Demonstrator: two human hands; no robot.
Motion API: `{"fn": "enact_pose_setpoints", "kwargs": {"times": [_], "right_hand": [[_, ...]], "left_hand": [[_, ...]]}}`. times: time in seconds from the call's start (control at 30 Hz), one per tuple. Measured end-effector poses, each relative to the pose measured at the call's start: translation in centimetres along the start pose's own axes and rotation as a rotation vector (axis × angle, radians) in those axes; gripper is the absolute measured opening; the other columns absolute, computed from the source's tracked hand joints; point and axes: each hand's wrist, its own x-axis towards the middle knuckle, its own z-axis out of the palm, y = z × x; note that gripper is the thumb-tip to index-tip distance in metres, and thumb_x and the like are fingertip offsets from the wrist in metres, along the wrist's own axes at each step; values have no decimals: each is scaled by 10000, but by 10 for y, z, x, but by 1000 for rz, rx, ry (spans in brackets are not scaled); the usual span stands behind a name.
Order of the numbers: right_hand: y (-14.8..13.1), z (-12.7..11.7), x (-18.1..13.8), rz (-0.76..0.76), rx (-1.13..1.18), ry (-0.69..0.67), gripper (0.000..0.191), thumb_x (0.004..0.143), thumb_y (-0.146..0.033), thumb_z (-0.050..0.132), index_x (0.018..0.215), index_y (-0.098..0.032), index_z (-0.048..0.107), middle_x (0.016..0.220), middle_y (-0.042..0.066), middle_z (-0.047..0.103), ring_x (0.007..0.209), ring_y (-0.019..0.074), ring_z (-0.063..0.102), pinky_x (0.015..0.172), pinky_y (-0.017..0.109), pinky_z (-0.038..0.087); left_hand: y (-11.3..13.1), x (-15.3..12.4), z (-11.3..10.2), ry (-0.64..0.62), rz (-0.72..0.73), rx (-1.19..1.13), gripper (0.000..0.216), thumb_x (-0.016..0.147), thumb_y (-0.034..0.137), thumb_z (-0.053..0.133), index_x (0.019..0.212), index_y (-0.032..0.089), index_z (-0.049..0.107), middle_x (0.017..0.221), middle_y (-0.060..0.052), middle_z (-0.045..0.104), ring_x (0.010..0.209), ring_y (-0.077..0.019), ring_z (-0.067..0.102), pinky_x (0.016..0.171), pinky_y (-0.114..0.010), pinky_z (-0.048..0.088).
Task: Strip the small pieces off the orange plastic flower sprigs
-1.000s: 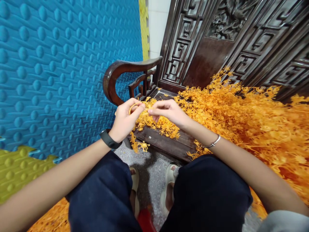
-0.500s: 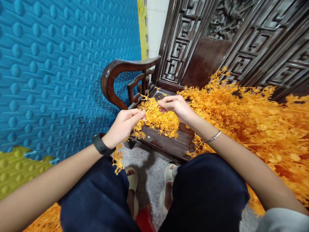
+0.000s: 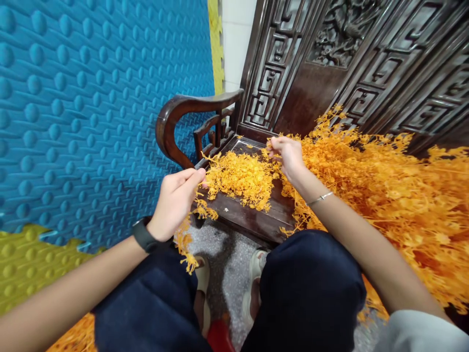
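Left hand [image 3: 175,203] pinches an orange sprig [image 3: 198,208], right hand [image 3: 289,155] plucks at the large unsorted heap [image 3: 384,195]; small pile [image 3: 240,178] done.

1. The big pile of orange sprigs [image 3: 384,195] runs off the right edge.
2. The carved wooden bench [image 3: 256,217] is cut off at the top and right, its seat mostly buried.
3. The right hand [image 3: 289,155] has its fingertips sunk among sprigs, so its grip is unclear.
4. The sandalled feet [image 3: 252,283] are partly covered by the knees.
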Motion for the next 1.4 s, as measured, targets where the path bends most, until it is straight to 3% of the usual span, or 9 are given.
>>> {"fn": "enact_pose_setpoints", "kwargs": {"times": [0.2,0.47,0.77,0.87,1.13,1.23,1.4], "right_hand": [[26,-4,18,-115,-149,-12,114,725,-189,627,640,-142,567,589,-12,560,491,63,465,480,197,352],[40,-4,22,51,-194,-91,100,695,-104,602,695,-157,517,620,0,589,524,87,538,498,204,380],[38,-10,14,47,-249,-183,139,651,-130,633,789,-131,609,879,67,647,803,149,588,613,248,439],[27,-8,4,22,-215,-281,125,666,-148,626,790,-132,627,880,71,658,800,147,603,626,255,447],[-11,8,-44,-161,-114,-790,122,728,-257,651,785,-150,663,799,41,680,734,127,633,718,285,496],[-16,11,-52,-159,-84,-861,118,727,-256,660,772,-147,657,775,26,675,737,120,627,748,286,498],[-19,9,-53,-165,-124,-851,134,738,-269,659,768,-139,668,777,33,675,734,119,617,767,294,491]], "left_hand": [[7,-1,4,-28,58,-118,232,819,271,523,617,162,560,344,83,293,309,-54,268,341,-198,227],[2,6,1,-98,86,-117,233,837,272,509,636,164,555,361,67,378,327,-63,344,378,-200,277],[-4,23,0,-41,98,-77,233,836,246,494,626,157,544,369,54,423,349,-66,387,397,-192,289],[-4,23,2,-63,109,-68,216,833,255,501,643,164,548,381,54,429,364,-72,396,409,-200,305],[-2,20,5,-92,165,-75,148,827,236,505,702,173,553,446,44,501,438,-83,454,492,-209,366],[-3,20,5,-91,173,-90,140,830,239,500,717,174,553,466,41,507,460,-90,468,504,-212,383],[-3,21,4,-60,204,-143,118,822,255,519,735,178,541,496,42,494,470,-91,470,489,-213,387]]}}
